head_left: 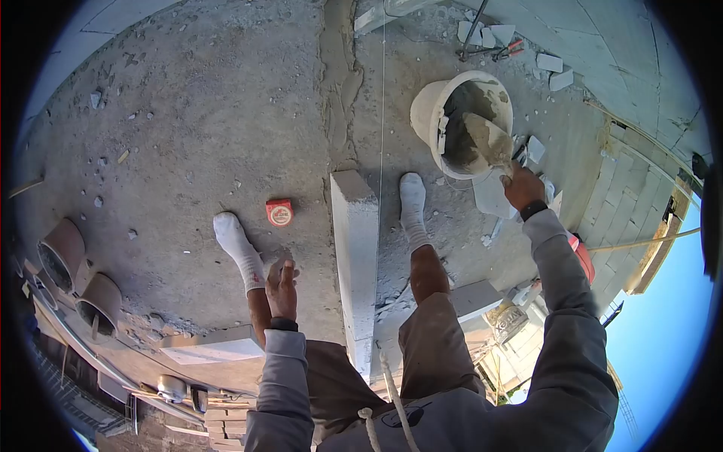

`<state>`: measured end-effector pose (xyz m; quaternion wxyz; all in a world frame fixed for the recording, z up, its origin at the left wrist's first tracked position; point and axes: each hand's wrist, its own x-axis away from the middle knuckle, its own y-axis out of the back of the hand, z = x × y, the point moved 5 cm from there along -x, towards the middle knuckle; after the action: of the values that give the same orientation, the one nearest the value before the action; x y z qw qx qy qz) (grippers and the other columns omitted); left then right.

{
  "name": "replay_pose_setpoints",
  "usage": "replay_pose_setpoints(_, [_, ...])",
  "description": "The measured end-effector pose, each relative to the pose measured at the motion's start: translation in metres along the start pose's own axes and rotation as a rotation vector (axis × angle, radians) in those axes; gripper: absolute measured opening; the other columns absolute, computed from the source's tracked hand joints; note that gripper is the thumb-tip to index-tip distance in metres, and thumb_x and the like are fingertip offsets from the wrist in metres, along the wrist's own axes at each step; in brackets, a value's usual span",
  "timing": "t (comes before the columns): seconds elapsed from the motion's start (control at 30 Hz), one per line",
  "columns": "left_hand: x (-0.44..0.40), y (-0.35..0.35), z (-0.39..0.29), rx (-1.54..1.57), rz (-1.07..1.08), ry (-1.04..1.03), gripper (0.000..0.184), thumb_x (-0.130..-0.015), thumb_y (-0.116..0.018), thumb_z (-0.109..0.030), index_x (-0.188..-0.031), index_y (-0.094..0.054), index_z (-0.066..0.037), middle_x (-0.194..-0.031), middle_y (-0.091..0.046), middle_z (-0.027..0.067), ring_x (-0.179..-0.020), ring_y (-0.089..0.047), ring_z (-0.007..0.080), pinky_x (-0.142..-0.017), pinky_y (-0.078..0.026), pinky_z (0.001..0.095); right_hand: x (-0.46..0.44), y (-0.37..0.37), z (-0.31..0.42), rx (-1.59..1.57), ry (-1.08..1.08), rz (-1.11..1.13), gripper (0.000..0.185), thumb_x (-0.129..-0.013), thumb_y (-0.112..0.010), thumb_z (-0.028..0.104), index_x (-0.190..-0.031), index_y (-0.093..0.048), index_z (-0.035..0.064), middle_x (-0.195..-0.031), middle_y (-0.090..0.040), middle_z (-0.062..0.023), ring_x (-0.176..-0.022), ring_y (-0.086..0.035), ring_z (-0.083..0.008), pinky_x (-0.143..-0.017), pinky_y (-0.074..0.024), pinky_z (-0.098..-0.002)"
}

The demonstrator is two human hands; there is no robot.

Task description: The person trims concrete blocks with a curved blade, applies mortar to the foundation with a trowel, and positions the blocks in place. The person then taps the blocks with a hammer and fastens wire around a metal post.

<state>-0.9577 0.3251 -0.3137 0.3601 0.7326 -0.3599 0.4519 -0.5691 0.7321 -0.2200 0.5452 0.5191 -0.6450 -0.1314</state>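
Note:
My right hand (523,187) is closed round the handle of a trowel (488,142), whose mortar-smeared blade lies over the opening of a white bucket (426,110). Grey mortar (465,105) coats the inside of the bucket. My left hand (282,290) hangs in front of my left knee with its fingers partly apart and nothing in it. A red and white tape measure (279,212) lies on the floor above it. Between my feet runs a row of pale blocks (354,256), and a strip of wet mortar (340,90) continues from its far end.
A taut string (382,98) runs beside the mortar strip. Two buckets (62,255) (99,303) stand at the left. Broken block pieces (550,62) and a red-handled tool (509,50) lie at the upper right. Another pale block (215,346) lies at the lower left.

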Motion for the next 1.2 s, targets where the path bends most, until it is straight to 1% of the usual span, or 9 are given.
replay_pose_setpoints(0.2, [0.019,0.018,-0.007,-0.181,-0.086,-0.040,0.046,-0.095,-0.054,-0.038,-0.122,-0.060,0.000,-0.105,-0.067,0.0110,-0.091,-0.067,0.0225,-0.076,-0.050,0.0321,-0.087,-0.080,0.069,0.152,-0.026,0.140,0.023,-0.090,-0.051,0.019,-0.087,-0.072,0.0113,-0.091,-0.072,-0.0129,-0.086,-0.070,-0.0284,-0.073,-0.0559,-0.0409])
replay_pose_setpoints(0.33, [0.028,-0.005,-0.021,-0.198,-0.039,-0.076,0.047,-0.094,-0.057,-0.036,-0.123,-0.059,0.000,-0.107,-0.067,0.0112,-0.092,-0.067,0.0221,-0.077,-0.051,0.0313,-0.061,-0.077,0.079,0.032,0.060,0.148,0.021,-0.088,-0.058,0.027,-0.093,-0.071,0.0112,-0.094,-0.072,-0.0104,-0.092,-0.069,-0.0278,-0.078,-0.0547,-0.0399])
replay_pose_setpoints(0.53, [0.043,-0.034,-0.030,-0.191,0.006,-0.010,0.048,-0.093,-0.059,-0.037,-0.126,-0.058,-0.002,-0.108,-0.067,0.0116,-0.095,-0.067,0.0230,-0.081,-0.051,0.0323,-0.036,-0.090,0.039,-0.774,-0.120,0.153,0.038,-0.080,-0.070,0.039,-0.091,-0.064,0.0028,-0.088,-0.070,-0.0174,-0.086,-0.066,-0.0371,-0.075,-0.0513,-0.0426])
replay_pose_setpoints(0.6, [0.045,-0.038,-0.031,-0.229,0.019,-0.016,0.048,-0.094,-0.057,-0.038,-0.126,-0.058,-0.002,-0.109,-0.067,0.0118,-0.095,-0.067,0.0232,-0.080,-0.051,0.0323,-0.018,-0.101,0.031,-0.982,-0.212,0.138,0.035,-0.080,-0.072,0.035,-0.085,-0.061,0.0025,-0.077,-0.067,-0.0117,-0.069,-0.064,-0.0283,-0.064,-0.0502,-0.0368])
replay_pose_setpoints(0.7, [0.038,-0.025,-0.025,-0.228,-0.002,-0.048,0.050,-0.093,-0.057,-0.040,-0.125,-0.058,-0.001,-0.107,-0.067,0.0114,-0.094,-0.067,0.0232,-0.076,-0.050,0.0321,0.022,-0.102,0.038,-1.501,-0.422,0.180,0.025,-0.081,-0.073,0.026,-0.082,-0.059,0.0047,-0.069,-0.060,-0.0035,-0.060,-0.057,-0.0135,-0.054,-0.0472,-0.0285])
replay_pose_setpoints(0.8, [0.038,-0.012,-0.031,-0.308,-0.019,-0.053,0.050,-0.093,-0.058,-0.040,-0.123,-0.059,0.000,-0.103,-0.067,0.0104,-0.088,-0.066,0.0207,-0.072,-0.049,0.0295,0.053,-0.091,0.037,-1.607,-0.466,0.002,0.019,-0.081,-0.071,0.020,-0.081,-0.058,0.0065,-0.066,-0.054,0.0020,-0.057,-0.050,-0.0052,-0.047,-0.0426,-0.0239])
replay_pose_setpoints(0.9, [0.029,0.002,-0.012,-0.288,-0.015,-0.090,0.050,-0.093,-0.058,-0.039,-0.121,-0.060,0.001,-0.099,-0.066,0.0090,-0.082,-0.064,0.0170,-0.068,-0.048,0.0262,0.068,-0.114,0.031,-1.652,-0.410,-0.202,0.018,-0.081,-0.071,0.019,-0.081,-0.058,0.0063,-0.064,-0.055,0.0011,-0.054,-0.050,-0.0072,-0.047,-0.0434,-0.0258])
replay_pose_setpoints(1.03, [0.030,0.001,-0.001,-0.217,-0.047,-0.099,0.045,-0.092,-0.060,-0.035,-0.119,-0.062,0.001,-0.097,-0.067,0.0137,-0.082,-0.068,0.0206,-0.066,-0.049,0.0297,0.054,-0.131,0.031,-1.571,-0.587,0.171,0.017,-0.081,-0.069,0.018,-0.076,-0.057,0.0064,-0.060,-0.053,0.0000,-0.049,-0.049,-0.0076,-0.044,-0.0416,-0.0266])
replay_pose_setpoints(1.2, [0.044,-0.016,-0.004,-0.217,-0.028,-0.075,0.043,-0.093,-0.059,-0.034,-0.121,-0.061,-0.001,-0.099,-0.067,0.0095,-0.085,-0.067,0.0184,-0.069,-0.049,0.0294,0.058,-0.100,0.027,-1.479,-0.335,0.020,0.022,-0.082,-0.069,0.022,-0.075,-0.056,0.0047,-0.060,-0.055,-0.0025,-0.050,-0.052,-0.0118,-0.045,-0.0426,-0.0302])
